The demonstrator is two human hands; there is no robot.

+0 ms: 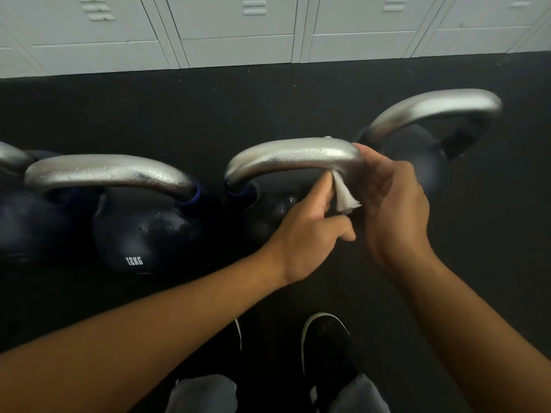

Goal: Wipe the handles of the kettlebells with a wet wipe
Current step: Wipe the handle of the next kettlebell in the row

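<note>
1. Both of your hands meet at the right end of the middle handle (293, 158), close together, almost touching.
2. Your right hand (393, 201) curls round that bend of the handle, fingers wrapped over the wet wipe (346, 198); a white tail of the wipe hangs below the bar, and a scrap of it peeks above the top edge.
3. Your left hand (310, 234) comes up from beneath, forefinger raised against the hanging tail and the underside of the bar, the other fingers curled in. Whether it pinches the wipe, you cannot tell.
4. The wiped kettlebell (274, 210) sits dark and mostly under your hands, its body just beside the 12KG kettlebell (143, 234) on the left, whose handle (110, 171) lies bare.
5. A further kettlebell (417, 162) stands to the right, its handle (438, 110) rising just past your right knuckles, little gap between.
6. At the left edge another handle (12, 156) is cut off by the frame.
7. Black floor (208, 114) runs open behind the row to the base of the pale lockers (238, 31).
8. Nearer you, your shoe (325, 344) is planted on open floor.
</note>
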